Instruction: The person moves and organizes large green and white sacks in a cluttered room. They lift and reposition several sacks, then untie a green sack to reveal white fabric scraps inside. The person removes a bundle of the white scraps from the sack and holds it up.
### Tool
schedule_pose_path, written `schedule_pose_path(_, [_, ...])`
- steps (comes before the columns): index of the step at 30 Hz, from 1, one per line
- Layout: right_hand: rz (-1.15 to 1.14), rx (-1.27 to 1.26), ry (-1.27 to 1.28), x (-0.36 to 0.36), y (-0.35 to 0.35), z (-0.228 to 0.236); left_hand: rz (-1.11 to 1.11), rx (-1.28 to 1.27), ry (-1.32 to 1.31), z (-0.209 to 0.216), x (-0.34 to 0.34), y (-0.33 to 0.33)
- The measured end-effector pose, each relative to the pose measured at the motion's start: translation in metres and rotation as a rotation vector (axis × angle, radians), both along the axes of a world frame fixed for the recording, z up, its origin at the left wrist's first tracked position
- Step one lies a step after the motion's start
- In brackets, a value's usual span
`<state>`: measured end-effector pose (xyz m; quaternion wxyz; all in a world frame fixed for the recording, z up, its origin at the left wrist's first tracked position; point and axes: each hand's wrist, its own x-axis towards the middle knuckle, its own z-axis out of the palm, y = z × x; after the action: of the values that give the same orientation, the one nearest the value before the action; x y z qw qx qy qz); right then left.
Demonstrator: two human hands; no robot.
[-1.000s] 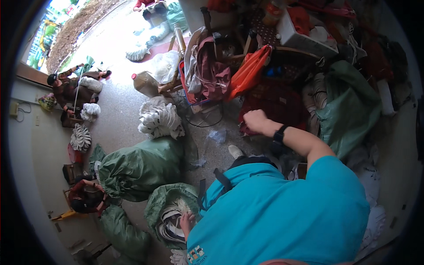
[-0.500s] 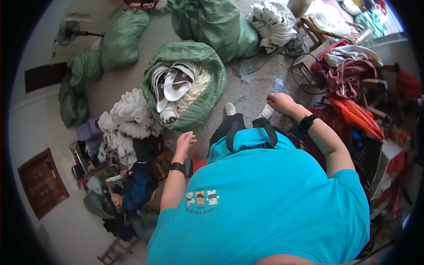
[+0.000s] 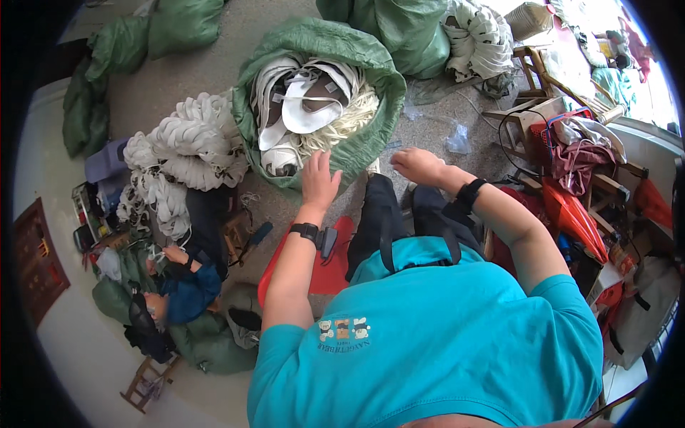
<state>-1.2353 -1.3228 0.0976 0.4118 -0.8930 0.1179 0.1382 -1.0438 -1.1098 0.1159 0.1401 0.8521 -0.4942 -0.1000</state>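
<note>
My left hand (image 3: 319,180) hovers with fingers spread just over the near rim of an open green sack (image 3: 321,43) stuffed with white and beige fabric pieces (image 3: 303,107). It holds nothing. My right hand (image 3: 416,165) is loosely curled to the right of the sack, above the grey floor, with nothing visible in it. Both wrists wear black bands. I am seated on a red stool (image 3: 325,267) in a teal shirt and dark trousers.
White bundled cloth (image 3: 185,153) lies left of the sack. More green sacks (image 3: 410,28) and white bundles (image 3: 481,36) sit behind. A person in blue (image 3: 182,285) sits at the left. Wooden stools and red bags (image 3: 571,207) crowd the right.
The view has swung round toward the open green sack. My left hand has risen from beside my leg to the sack's rim; my right hand has stayed out in front.
</note>
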Motion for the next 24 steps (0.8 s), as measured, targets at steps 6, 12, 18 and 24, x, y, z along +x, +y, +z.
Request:
schedule_pose_path(6, [-0.008,-0.186,-0.474,0.093,0.021,-0.011,0.024,0.189,0.376,-0.030,-0.009,0.013])
schedule_pose_path(12, [0.320,-0.048,0.277,0.111,0.031,-0.052,-0.197,0.088,0.519,-0.038,-0.019,0.033])
schedule_pose_path(18, [-0.511,0.153,0.154,0.094,0.003,-0.079,-0.006,0.025,0.607,-0.038,0.008,0.031])
schedule_pose_path(24, [-0.950,0.381,0.194,0.130,-0.006,-0.117,-0.008,0.000,0.661,-0.022,0.016,0.022])
